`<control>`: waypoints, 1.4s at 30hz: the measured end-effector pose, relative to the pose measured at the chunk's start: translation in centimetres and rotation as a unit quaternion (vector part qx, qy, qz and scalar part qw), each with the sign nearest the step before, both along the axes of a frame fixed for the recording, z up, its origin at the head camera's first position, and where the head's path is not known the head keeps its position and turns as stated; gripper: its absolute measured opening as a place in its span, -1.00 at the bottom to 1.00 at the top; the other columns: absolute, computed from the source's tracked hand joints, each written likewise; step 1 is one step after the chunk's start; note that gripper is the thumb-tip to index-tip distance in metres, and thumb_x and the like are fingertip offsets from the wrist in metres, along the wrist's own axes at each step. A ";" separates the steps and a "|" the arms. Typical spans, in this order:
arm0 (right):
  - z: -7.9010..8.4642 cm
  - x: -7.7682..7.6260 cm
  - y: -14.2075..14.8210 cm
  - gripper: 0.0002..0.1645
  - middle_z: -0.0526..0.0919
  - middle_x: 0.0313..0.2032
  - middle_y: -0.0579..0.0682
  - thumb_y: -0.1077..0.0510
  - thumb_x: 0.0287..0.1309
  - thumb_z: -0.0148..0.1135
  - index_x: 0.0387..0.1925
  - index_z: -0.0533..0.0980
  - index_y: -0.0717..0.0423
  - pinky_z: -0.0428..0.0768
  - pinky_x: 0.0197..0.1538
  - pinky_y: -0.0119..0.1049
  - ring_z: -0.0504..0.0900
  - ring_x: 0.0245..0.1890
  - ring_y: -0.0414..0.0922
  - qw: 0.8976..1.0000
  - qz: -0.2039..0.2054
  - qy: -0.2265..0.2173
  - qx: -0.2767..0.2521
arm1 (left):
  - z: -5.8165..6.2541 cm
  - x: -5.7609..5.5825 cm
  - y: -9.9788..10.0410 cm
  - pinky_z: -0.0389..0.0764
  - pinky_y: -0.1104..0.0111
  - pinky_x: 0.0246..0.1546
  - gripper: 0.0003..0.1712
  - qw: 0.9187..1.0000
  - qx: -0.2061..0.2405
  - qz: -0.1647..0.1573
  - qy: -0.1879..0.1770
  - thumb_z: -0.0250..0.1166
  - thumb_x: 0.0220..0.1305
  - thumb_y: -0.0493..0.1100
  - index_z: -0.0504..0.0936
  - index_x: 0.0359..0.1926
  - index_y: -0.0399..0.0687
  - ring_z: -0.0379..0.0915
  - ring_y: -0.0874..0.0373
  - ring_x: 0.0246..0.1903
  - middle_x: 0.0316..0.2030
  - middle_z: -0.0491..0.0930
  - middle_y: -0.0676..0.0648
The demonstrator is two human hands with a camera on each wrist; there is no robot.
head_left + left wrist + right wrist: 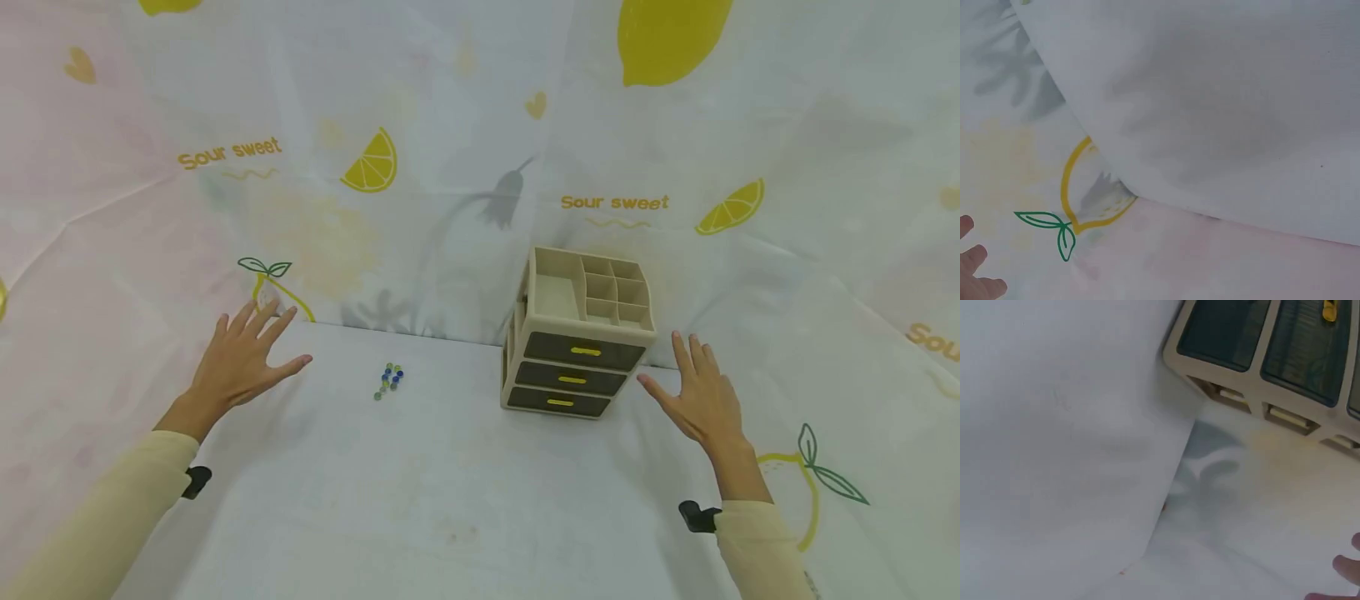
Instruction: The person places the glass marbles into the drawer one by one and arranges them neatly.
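My left hand is raised over the left part of the white table, fingers spread, holding nothing. To its right a small cluster of blue, green and greyish marbles lies on the table. My right hand is held up at the right, fingers straight, also holding nothing. Just left of it stands a beige desk organizer with three dark drawers with yellow handles, all closed, and an open compartmented top. In the right wrist view the organizer shows its drawer fronts and slotted side, with a few fingertips at the lower right.
A white cloth backdrop printed with lemons and "Sour sweet" lettering rises behind and beside the table. The organizer stands near the table's back edge. Black wrist straps show at both sleeves.
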State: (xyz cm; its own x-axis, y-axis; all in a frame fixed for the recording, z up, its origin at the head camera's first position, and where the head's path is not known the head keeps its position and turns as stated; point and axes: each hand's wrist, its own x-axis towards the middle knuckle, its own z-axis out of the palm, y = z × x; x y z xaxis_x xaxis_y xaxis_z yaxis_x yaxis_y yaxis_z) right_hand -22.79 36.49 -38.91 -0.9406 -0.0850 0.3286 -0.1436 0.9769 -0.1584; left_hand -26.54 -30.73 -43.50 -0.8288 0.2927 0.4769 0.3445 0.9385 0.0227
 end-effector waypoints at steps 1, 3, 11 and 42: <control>0.1 0.0 -0.1 0.09 0.02 0.44 0.37 -0.37 0.26 0.05 0.53 -0.11 0.12 0.19 0.19 0.41 0.04 0.39 0.35 1.000 0.004 0.002 -0.021 | 0.0 0.0 0.0 0.08 -0.38 0.17 -0.16 1.000 0.002 -0.001 0.007 0.28 0.14 0.24 0.40 0.31 -0.18 0.07 -0.39 0.31 0.28 0.33 -0.33; 0.4 -0.1 -0.3 -0.01 0.11 0.41 0.36 -0.23 0.30 0.13 0.51 -0.03 0.17 0.29 0.19 0.34 0.16 0.35 0.34 0.996 0.020 0.021 -0.084 | 0.2 -0.2 0.0 0.12 -0.37 0.15 -0.30 1.000 0.012 -0.008 0.026 0.32 0.13 0.06 0.47 0.19 -0.29 0.16 -0.39 0.25 0.17 0.41 -0.36; 3.3 -1.6 -1.6 -0.24 0.45 0.25 0.19 0.12 0.21 0.34 0.39 0.28 0.17 0.52 -0.09 -0.62 0.56 0.13 0.07 0.934 0.058 0.070 -0.345 | -0.2 -0.4 1.1 0.39 -0.17 0.04 -0.68 0.996 0.064 -0.041 0.047 0.32 0.06 -0.29 0.60 -0.14 -0.39 0.41 -0.34 -0.07 -0.12 0.54 -0.37; 2.9 -3.3 -2.8 -0.34 0.56 0.11 0.27 0.11 0.06 0.47 0.20 0.50 0.21 0.56 -0.16 -0.61 0.63 -0.18 -0.45 0.893 0.046 0.023 -0.448 | -0.5 -1.1 16.4 0.61 0.19 -0.22 -0.77 0.918 0.256 -0.163 -0.255 0.23 0.35 -0.13 0.64 -0.05 -0.12 0.58 0.10 -0.24 -0.20 0.66 -0.03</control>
State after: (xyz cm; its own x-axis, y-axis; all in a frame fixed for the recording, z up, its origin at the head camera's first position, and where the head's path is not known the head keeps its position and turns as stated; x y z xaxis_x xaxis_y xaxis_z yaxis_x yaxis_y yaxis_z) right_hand -26.10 33.68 -36.00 -0.9271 0.1554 0.3411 -0.2425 0.4454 -0.8619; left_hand -27.67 -14.34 -44.01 -0.8909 0.4102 0.1948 0.4265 0.6086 0.6691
